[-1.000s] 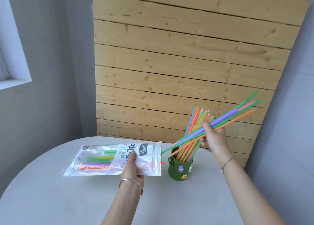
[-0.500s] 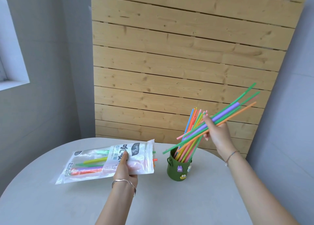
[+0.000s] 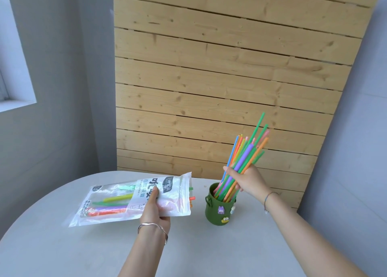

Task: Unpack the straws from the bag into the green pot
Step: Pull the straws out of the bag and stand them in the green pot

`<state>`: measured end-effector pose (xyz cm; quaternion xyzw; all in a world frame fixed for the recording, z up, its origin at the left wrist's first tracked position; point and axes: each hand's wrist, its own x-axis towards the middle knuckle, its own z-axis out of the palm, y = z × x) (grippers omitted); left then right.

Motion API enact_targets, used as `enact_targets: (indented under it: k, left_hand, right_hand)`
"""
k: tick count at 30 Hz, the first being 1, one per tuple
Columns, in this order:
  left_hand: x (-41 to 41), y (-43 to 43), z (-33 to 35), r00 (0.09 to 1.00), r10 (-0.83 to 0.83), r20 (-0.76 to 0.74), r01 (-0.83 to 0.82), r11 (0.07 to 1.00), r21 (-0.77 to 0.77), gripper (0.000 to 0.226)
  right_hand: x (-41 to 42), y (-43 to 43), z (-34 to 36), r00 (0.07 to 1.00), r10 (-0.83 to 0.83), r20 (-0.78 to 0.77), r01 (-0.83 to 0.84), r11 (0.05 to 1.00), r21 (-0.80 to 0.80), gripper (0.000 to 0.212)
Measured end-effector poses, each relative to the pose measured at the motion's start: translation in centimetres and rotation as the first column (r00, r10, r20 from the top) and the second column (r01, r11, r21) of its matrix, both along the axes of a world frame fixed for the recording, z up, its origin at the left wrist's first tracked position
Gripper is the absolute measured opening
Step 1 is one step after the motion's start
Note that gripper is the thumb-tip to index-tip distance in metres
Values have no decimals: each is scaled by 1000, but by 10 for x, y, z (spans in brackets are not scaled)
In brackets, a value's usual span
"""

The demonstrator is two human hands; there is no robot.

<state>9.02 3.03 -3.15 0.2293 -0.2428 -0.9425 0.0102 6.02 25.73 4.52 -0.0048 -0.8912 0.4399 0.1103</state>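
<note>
Since the straws (image 3: pixel 246 153) seem light and slick, my right hand (image 3: pixel 249 182) clasps them mid-length; my left hand (image 3: pixel 156 209) pinches the limp bag (image 3: pixel 167 184).

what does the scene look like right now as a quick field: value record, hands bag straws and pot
left hand: holds the bag near its mouth
right hand: grips a bundle of straws
bundle of straws: tilted, lower ends inside the green pot
remaining straws: inside the bag, two tips poking out of its mouth
green pot: upright on the table, right of the bag
</note>
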Motion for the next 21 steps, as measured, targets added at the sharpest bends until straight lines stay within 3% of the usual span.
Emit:
enact_targets:
  k: [7,10,14,17,21]
  left_hand:
    - [5,1,7,1000,-17,-26,17,1000,18,42]
    - [4,2,8,999,-20,-36,20,1000,5,42]
    - [6,5,6,999,-35,-25,35,999,-6,41]
    - [6,5,5,999,-47,-22,47,999,15,45]
    - [8,2,10,999,-44,-8,44,999,19,14]
  right_hand:
    - [-9,0,7,988,-141,-69,131,984,-122,31]
    - [-10,-6,12,994,-108,-23,108,994,4,37]
    - [-8,-9,8,981,-55,186,25,987,159,31]
    - [-7,-10,12,984,-80,159,47,978,201,37]
    - [-11,-9,25,990,-131,45,124,982,141,43]
